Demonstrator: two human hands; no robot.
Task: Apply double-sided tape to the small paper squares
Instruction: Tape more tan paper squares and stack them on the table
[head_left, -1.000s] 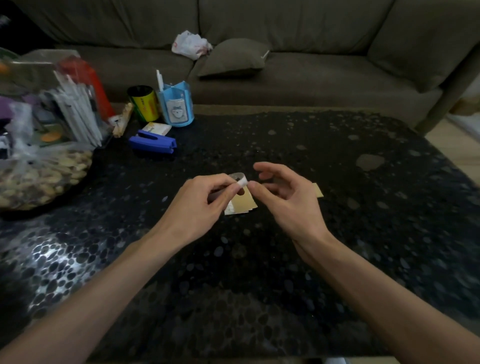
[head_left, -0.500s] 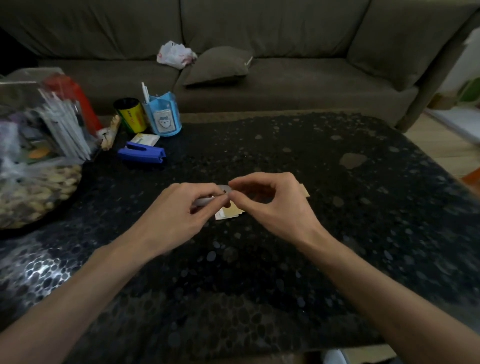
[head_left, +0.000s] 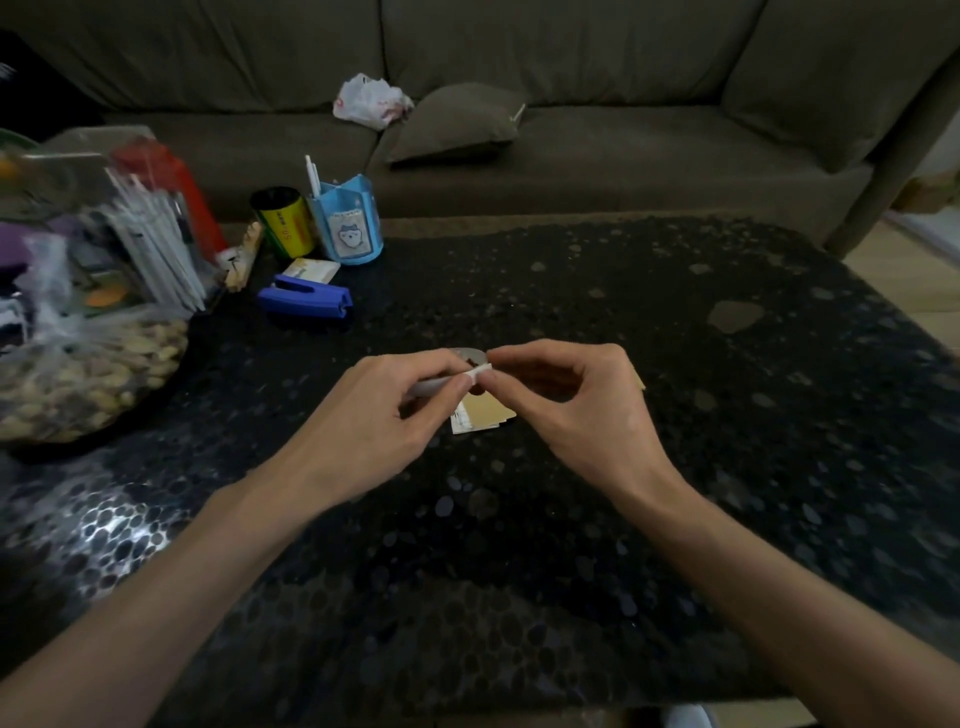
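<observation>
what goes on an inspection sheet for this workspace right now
surface: dark pebble-patterned table, glossy.
job's things: tape roll and its white tape end held above stacked paper squares lying on the table.
clutter: blue stapler, blue pen holder, yellow can, bag of nuts, all far left.
grip: left hand holds the tape roll; right hand pinches the tape end.
cables: nothing seen.
surroundings: sofa behind, with cushion and plastic bag.

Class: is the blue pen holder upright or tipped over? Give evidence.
Upright: the blue pen holder stands on its base on the table, open top upward, a white stick rising from it.
</observation>
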